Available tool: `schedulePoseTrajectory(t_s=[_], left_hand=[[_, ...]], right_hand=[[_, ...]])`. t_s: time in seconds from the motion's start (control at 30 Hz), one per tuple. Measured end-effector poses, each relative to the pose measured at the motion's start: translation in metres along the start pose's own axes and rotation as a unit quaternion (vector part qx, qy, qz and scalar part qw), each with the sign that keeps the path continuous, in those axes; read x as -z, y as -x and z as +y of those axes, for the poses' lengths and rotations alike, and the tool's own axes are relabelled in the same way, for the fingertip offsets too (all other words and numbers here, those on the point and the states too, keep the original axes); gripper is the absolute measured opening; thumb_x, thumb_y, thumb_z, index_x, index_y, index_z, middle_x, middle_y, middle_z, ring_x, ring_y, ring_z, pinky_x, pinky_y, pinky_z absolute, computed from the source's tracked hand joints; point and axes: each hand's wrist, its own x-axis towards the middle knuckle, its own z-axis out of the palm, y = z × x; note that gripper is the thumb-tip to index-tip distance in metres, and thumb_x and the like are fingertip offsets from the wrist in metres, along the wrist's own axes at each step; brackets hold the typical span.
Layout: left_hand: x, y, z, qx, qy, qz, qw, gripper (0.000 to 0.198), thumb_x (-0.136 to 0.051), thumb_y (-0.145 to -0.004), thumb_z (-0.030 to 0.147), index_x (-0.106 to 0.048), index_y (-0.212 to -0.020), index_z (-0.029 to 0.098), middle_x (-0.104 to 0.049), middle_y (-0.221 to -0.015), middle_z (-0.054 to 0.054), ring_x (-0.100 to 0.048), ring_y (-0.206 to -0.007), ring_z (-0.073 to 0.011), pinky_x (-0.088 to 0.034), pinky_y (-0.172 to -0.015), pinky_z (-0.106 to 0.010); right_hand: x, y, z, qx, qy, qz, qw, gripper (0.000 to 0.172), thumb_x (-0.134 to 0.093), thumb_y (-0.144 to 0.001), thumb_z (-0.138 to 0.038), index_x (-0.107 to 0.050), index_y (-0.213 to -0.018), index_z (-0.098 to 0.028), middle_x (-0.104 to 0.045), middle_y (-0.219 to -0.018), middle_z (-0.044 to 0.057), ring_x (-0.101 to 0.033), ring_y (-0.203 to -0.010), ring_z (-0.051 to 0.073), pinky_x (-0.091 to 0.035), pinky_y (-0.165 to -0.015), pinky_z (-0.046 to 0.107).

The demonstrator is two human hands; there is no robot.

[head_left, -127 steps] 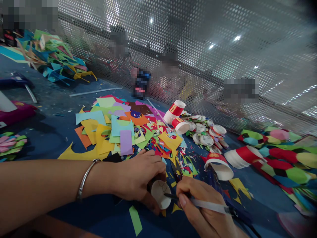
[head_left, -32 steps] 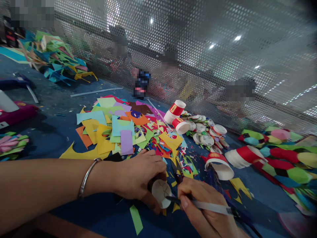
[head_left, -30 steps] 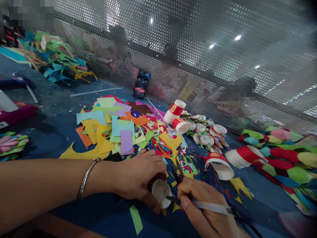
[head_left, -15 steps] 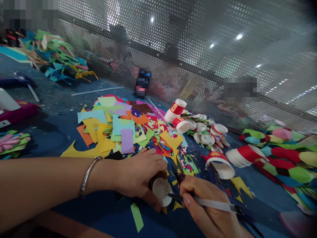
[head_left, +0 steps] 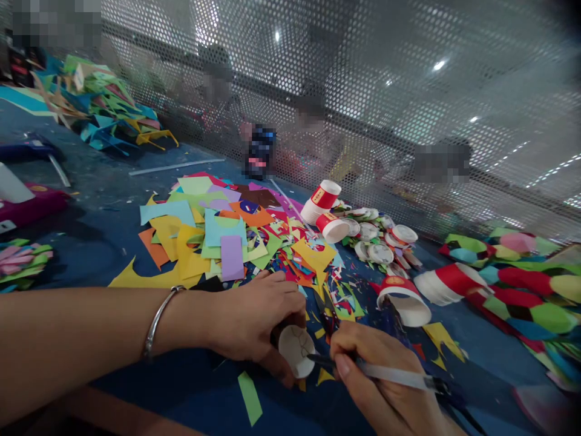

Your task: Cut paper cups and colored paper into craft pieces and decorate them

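Observation:
My left hand (head_left: 261, 315) curls around a small white paper cup bottom (head_left: 295, 357), thumb on its near side. Dark pen lines are drawn on the white round face. In my right hand (head_left: 379, 369) is a pen (head_left: 390, 373) with a dark grip and a clear barrel, its tip at the right part of that face. Just beyond my right hand lie dark scissors (head_left: 327, 306), partly hidden. A red and white paper cup (head_left: 403, 303) lies on its side to the right, mouth facing me.
Coloured paper scraps (head_left: 213, 236) heap beyond my left hand. Stacked paper cups (head_left: 451, 283) and a pile of cut cup bottoms (head_left: 381, 253) lie right. A glue gun (head_left: 27, 148) sits far left. A perforated metal panel (head_left: 363, 91) rises behind the table.
Both hands keep nearly the same pose, the pen tip still at the cup bottom. The pen lines on it look slightly extended. The view has shifted very slightly.

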Motion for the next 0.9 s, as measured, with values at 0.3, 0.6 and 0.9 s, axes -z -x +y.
schedulePoseTrajectory(t_s=[0.3, 0.6, 0.9], left_hand=[[0.0012, 0.0004, 0.0007, -0.004, -0.002, 0.000, 1.000, 0.050, -0.083, -0.062, 0.052, -0.059, -0.095, 0.022, -0.057, -0.095, 0.000, -0.048, -0.088, -0.0211, -0.031, -0.074, -0.031], [0.0005, 0.0001, 0.0002, -0.005, -0.005, 0.001, 1.000, 0.050, -0.084, -0.062, 0.051, -0.059, -0.096, 0.022, -0.057, -0.094, -0.001, -0.048, -0.087, -0.0208, -0.031, -0.073, -0.030], [-0.0026, 0.0003, -0.0013, -0.009, -0.014, 0.010, 1.000, 0.051, -0.084, -0.062, 0.051, -0.059, -0.095, 0.022, -0.058, -0.094, 0.000, -0.047, -0.087, -0.0204, -0.032, -0.073, -0.030]], right_hand=[[-0.0001, 0.0001, 0.0020, -0.001, -0.001, -0.008, 1.000, 0.014, -0.043, -0.092, -0.011, -0.051, -0.089, -0.021, -0.056, -0.071, -0.002, -0.054, -0.061, 0.013, -0.040, -0.057, 0.025], [0.0003, 0.0006, 0.0046, 0.006, 0.018, 0.002, 1.000, 0.013, -0.043, -0.092, -0.012, -0.051, -0.086, -0.021, -0.056, -0.070, -0.001, -0.055, -0.060, 0.014, -0.039, -0.057, 0.027], [0.0013, 0.0000, 0.0000, 0.004, 0.003, 0.018, 1.000, 0.014, -0.043, -0.090, -0.011, -0.051, -0.085, -0.021, -0.056, -0.068, -0.002, -0.055, -0.058, 0.013, -0.040, -0.056, 0.025]])
